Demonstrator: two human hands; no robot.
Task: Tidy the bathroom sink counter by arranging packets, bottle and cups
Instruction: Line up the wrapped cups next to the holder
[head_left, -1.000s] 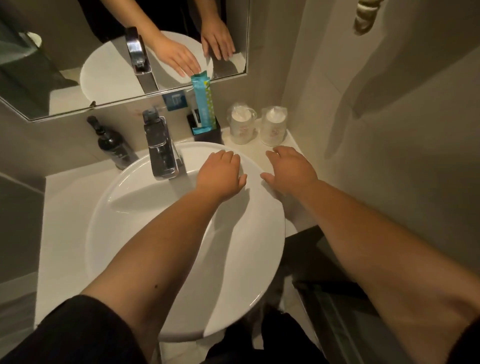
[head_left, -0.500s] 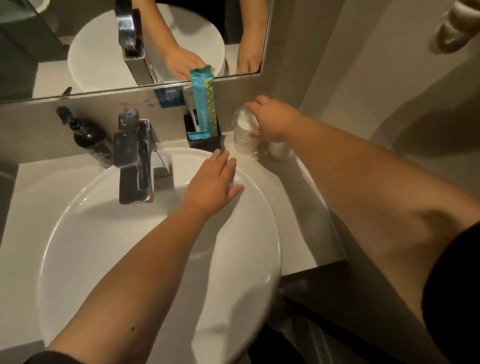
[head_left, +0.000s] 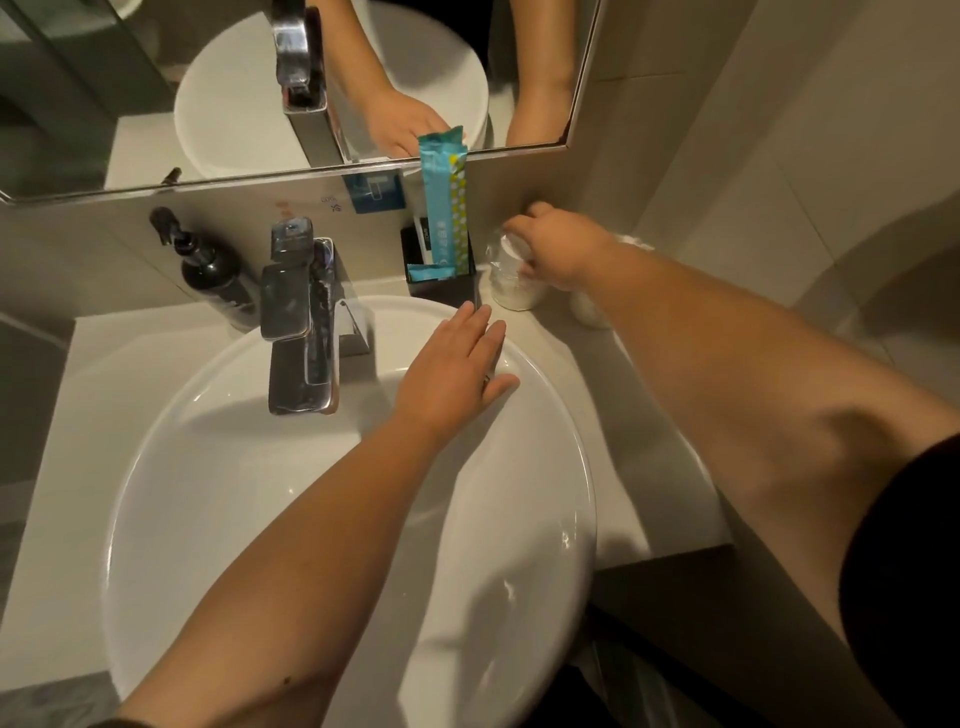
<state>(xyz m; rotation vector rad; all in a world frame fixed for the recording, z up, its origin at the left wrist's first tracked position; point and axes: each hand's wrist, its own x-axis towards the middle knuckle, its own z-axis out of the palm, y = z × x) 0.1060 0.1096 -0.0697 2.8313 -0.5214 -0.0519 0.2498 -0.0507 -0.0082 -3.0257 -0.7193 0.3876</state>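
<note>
My right hand (head_left: 558, 249) grips the top of a plastic-wrapped white cup (head_left: 511, 288) at the back right of the counter. A second wrapped cup (head_left: 589, 314) stands just right of it, mostly hidden under my forearm. Tall teal packets (head_left: 441, 208) stand in a black holder (head_left: 441, 286) left of the cups, against the wall. A dark pump bottle (head_left: 213, 270) stands at the back left. My left hand (head_left: 452, 369) lies flat, fingers together and empty, on the back rim of the white basin (head_left: 208, 467).
A chrome faucet (head_left: 304, 322) rises at the basin's back, between the bottle and the holder. A mirror (head_left: 156, 93) hangs above the counter. The white counter (head_left: 654, 467) ends at a dark edge on the right. The tiled wall stands close behind the cups.
My right hand rose from the counter by the basin to the back corner and closed on the left cup. My left hand flattened on the rim. The view tilted down and closer.
</note>
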